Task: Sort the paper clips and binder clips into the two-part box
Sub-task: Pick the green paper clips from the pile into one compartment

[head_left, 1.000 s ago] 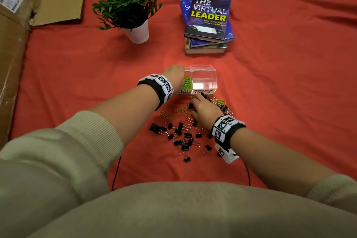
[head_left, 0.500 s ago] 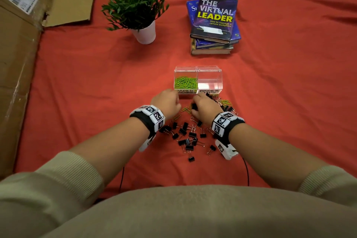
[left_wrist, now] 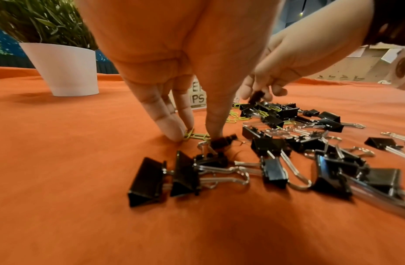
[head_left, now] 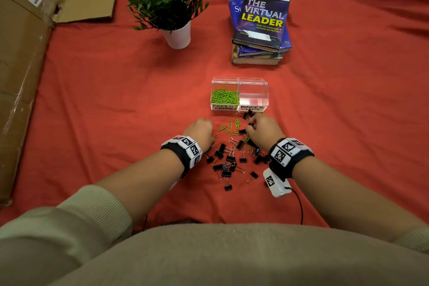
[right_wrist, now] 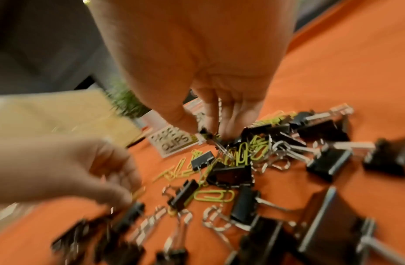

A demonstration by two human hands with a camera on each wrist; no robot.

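The clear two-part box stands on the red cloth; its left half holds green paper clips, and its right half looks empty. Just below it lie loose green paper clips and a pile of black binder clips. My left hand is at the pile's left edge; in the left wrist view my left hand pinches a green paper clip that lies on the cloth. My right hand is at the pile's top right, and in the right wrist view my right hand pinches a black binder clip.
A potted plant in a white pot stands behind the box to the left. A stack of books lies behind it to the right. Flattened cardboard covers the left edge of the cloth.
My left hand drew back from the box's left half to the left edge of the pile and took hold of a paper clip. My right hand stayed at the top of the pile.
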